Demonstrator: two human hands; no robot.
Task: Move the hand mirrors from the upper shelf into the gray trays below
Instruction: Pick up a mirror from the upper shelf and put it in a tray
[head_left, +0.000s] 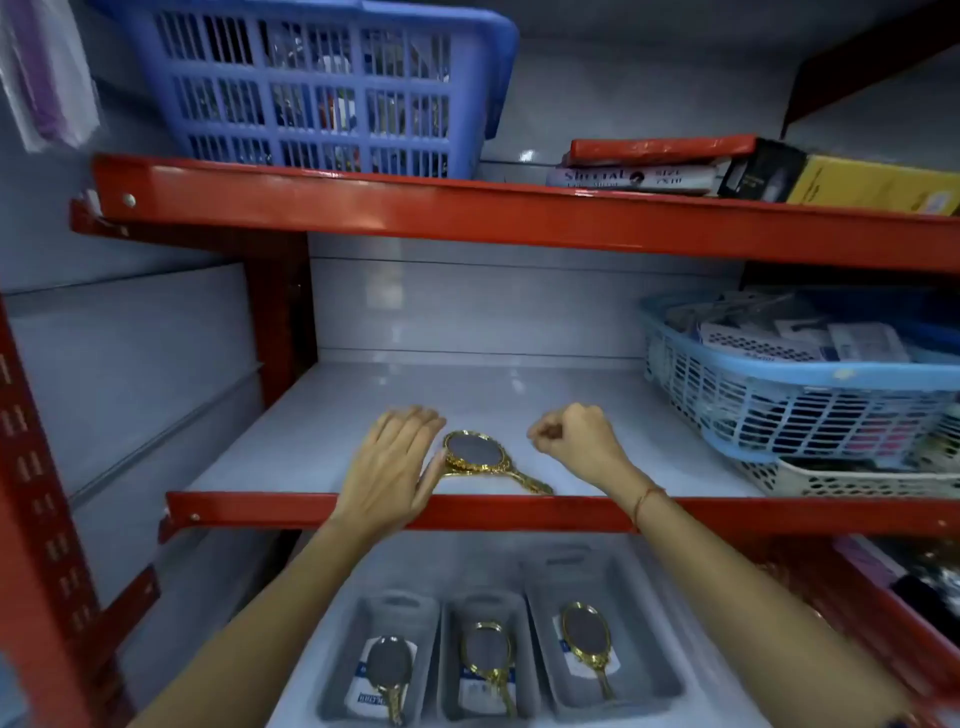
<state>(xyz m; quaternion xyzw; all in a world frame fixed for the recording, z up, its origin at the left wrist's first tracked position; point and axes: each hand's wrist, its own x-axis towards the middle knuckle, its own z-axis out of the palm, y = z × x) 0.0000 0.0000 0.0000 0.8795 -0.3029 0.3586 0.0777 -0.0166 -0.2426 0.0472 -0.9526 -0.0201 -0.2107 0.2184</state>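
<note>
A shop stockroom — red steel shelving (519, 218) stacked with packaged goods in plastic baskets (322, 88).

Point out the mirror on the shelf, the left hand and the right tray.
mirror (475, 450), head view, on its glass
left hand (390, 467), head view, back of hand
right tray (655, 656), head view, right wall

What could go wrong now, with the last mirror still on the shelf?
The gold mirror lies with its handle at the red shelf edge; a push from the left hand might slide it off. All three gray trays already hold a mirror, so glass may knock glass. The right hand is closed, not ready to catch.
</note>
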